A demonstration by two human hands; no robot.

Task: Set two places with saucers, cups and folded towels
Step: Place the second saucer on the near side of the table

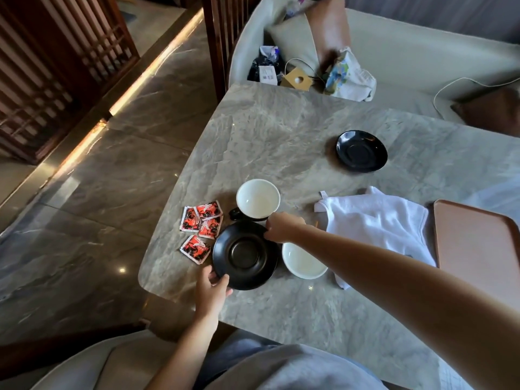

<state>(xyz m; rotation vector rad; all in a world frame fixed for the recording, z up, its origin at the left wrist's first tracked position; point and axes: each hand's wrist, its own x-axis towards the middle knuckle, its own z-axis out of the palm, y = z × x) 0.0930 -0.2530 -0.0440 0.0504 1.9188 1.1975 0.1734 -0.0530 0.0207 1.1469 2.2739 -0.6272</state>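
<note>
Landmark: the saucer [244, 254] near the counter [281, 130] edge. We place all else from it.

Left of the saucer: four red-and-black foil packets [201, 230], flat and crinkled, loosely fanned just beside its rim. We take them as set aside, not part of a place setting.

Left hand [211, 288]: grips the saucer's near rim, thumb on top, fingers curled under. The saucer is black, matt and round, with a sunken well for a cup's foot. We judge the hold is for steadying or shifting it into place. We cannot tell whether it is lifted or resting.

Behind the saucer, touching or nearly so: cup [258, 199], glazed white inside, dark outside, handle to the left, empty.

Right hand [282, 228]: pinches the saucer's far right rim. We think two hands are used because the dish is wide and shallow.

Just right of the saucer: second cup [304, 261], same white bowl, partly under the forearm.

Well beyond, up and right: far saucer [361, 151], glossy and bare.

Farther right: towel [377, 220], white terry, rumpled, not yet folded. Then the tray [475, 246], tan and smooth with rounded corners.
</note>
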